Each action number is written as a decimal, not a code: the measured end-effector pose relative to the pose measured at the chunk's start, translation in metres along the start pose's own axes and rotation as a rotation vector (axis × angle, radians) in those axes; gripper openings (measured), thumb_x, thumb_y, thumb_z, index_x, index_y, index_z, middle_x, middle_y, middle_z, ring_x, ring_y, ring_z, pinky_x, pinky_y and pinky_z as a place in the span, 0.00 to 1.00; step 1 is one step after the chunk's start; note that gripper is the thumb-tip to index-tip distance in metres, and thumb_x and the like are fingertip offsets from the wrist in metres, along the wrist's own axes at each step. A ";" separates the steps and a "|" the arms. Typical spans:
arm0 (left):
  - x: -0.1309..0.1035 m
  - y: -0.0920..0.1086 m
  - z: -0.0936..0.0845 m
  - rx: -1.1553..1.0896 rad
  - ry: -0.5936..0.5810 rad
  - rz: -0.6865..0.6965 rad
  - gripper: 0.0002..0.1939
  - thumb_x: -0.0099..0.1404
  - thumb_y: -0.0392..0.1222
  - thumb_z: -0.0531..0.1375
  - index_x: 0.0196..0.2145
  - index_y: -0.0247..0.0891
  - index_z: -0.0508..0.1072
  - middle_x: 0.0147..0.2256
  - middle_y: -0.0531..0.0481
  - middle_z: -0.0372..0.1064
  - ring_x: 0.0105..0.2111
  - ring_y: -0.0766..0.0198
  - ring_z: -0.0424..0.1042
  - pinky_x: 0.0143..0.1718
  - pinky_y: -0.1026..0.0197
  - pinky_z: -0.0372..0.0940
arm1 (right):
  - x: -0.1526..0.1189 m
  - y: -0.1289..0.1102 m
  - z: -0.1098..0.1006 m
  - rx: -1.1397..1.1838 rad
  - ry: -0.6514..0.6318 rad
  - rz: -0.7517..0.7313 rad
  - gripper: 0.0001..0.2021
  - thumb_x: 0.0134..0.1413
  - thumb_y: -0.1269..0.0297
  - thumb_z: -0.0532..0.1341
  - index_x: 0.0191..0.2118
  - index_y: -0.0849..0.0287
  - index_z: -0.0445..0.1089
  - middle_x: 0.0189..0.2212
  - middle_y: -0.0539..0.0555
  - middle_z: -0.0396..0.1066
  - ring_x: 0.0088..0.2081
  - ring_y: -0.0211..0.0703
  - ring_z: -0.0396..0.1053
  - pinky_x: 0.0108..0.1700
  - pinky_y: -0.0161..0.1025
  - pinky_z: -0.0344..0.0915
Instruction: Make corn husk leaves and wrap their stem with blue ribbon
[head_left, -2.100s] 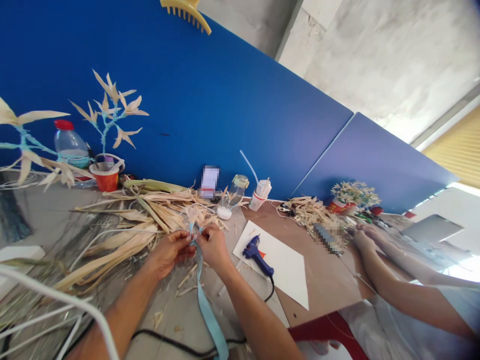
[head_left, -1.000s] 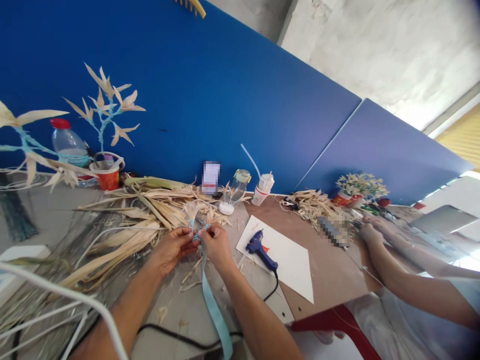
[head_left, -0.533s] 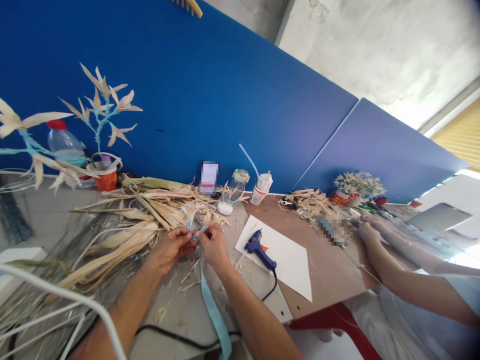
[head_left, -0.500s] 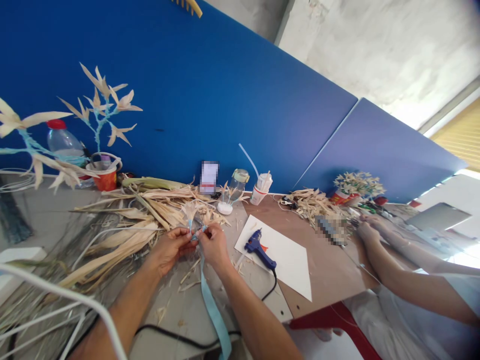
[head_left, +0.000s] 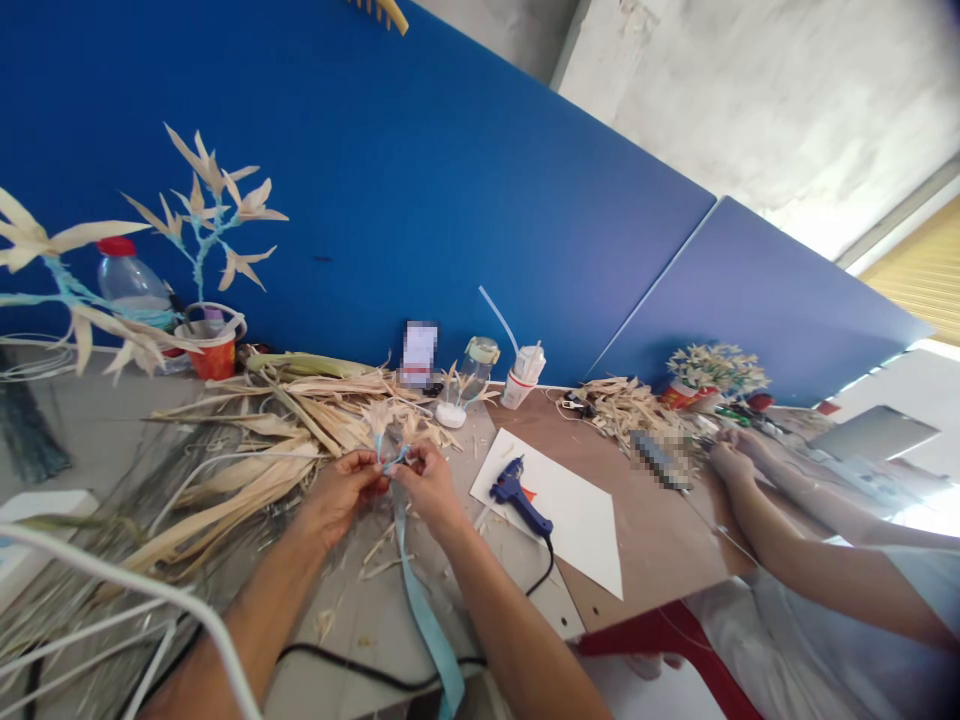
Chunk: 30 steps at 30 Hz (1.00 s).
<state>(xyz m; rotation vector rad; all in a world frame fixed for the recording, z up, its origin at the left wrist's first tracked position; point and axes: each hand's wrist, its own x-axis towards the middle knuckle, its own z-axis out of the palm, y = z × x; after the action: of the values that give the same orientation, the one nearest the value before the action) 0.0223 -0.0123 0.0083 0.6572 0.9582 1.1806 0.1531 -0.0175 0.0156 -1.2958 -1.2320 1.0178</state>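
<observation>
My left hand (head_left: pixel 352 487) pinches the stem of a corn husk flower (head_left: pixel 377 422), wrapped in light blue, in front of the husk pile. Close beside it, touching the same work, my right hand (head_left: pixel 429 485) has its thumb and fingers closed on a light blue ribbon (head_left: pixel 421 610). From there the ribbon hangs down between my forearms past the table's front edge. A second husk flower (head_left: pixel 409 436) with a blue-wrapped stem rises just behind my right fingers. The exact point where the ribbon meets the stems is partly hidden by my fingertips.
Dried husks (head_left: pixel 247 490) spread at left behind white wire hoops (head_left: pixel 187 600). A blue glue gun (head_left: pixel 520 497) lies on white board (head_left: pixel 581 530), its cord trailing forward. Finished husk flowers (head_left: pixel 202 220) stand at left. At right, a co-worker's arms (head_left: pixel 772 520) reach over the table.
My hands have shifted slightly and the right fingers have turned a little around the stems. The upper part of the ribbon has swung slightly left.
</observation>
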 end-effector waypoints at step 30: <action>-0.001 0.003 0.002 0.041 0.144 0.164 0.17 0.36 0.41 0.69 0.24 0.34 0.69 0.19 0.57 0.66 0.19 0.70 0.67 0.25 0.65 0.65 | -0.017 0.015 -0.173 -1.330 -0.071 0.271 0.16 0.47 0.57 0.59 0.40 0.62 0.71 0.44 0.62 0.67 0.40 0.48 0.70 0.39 0.38 0.61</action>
<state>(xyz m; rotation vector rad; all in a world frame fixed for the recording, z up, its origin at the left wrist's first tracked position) 0.0222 -0.0118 0.0118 0.7016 1.0673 1.3708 0.3240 -0.0544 0.0180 -2.4742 -1.9140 0.3039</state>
